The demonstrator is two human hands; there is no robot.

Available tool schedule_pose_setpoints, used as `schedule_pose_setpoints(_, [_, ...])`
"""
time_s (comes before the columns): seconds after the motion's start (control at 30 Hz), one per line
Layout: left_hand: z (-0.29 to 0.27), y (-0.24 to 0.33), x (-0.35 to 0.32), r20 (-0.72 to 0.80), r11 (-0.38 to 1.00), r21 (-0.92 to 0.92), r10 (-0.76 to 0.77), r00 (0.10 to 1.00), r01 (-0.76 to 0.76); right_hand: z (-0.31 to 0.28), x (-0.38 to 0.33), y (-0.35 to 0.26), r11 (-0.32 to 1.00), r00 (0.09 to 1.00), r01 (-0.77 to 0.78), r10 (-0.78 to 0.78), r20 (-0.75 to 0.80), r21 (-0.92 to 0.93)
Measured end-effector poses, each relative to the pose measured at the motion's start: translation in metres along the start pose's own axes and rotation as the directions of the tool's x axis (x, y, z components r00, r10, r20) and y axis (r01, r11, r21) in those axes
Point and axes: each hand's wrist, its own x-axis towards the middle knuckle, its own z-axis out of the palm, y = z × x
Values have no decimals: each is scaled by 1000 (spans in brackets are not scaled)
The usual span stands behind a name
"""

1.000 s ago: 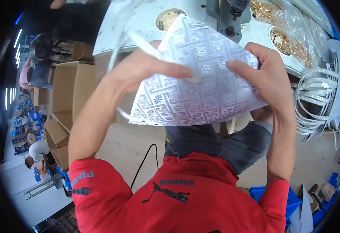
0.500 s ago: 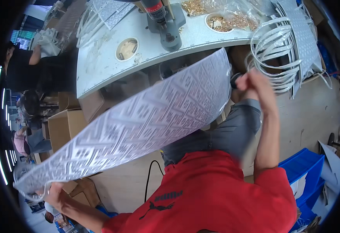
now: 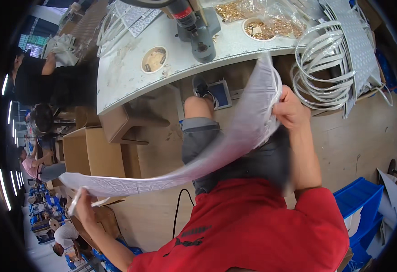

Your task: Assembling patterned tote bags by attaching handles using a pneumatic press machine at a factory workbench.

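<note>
While both arms spread, left hand (image 3: pixel 84 205) and right hand (image 3: pixel 289 109) grip patterned sheet (image 3: pixel 234 136).

Large white flexible sheet printed with a grey geometric maze pattern (image 3: pixel 198 163): held in the air, stretched in a long sagging curve from lower left to upper right across the person's lap. Lower-left end lies near-flat, pattern sharp; middle and upper-right portions motion-blurred. Upper-right end curls and bunches below the table edge.
</note>
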Motion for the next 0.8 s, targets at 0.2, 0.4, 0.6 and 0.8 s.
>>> schedule_pose_setpoints(0.2, [64,9,-13,193,235,950,76,978,-205,90,4,-57,931,994,-68,33,-104,-359])
schedule_pose_setpoints(0.4, [278,200,-48,234,552,265,759,608,-791,127,44,-37,914,973,-207,154,-173,-348])
schedule_pose_setpoints(0.6, [403,233,-1,659,716,-139,582,476,-684,121,87,-10,924,912,-345,289,-291,-165])
schedule_pose_setpoints(0.8, [467,222,54,687,914,-156,373,623,-375,72,132,-20,811,859,-457,297,-417,-365])
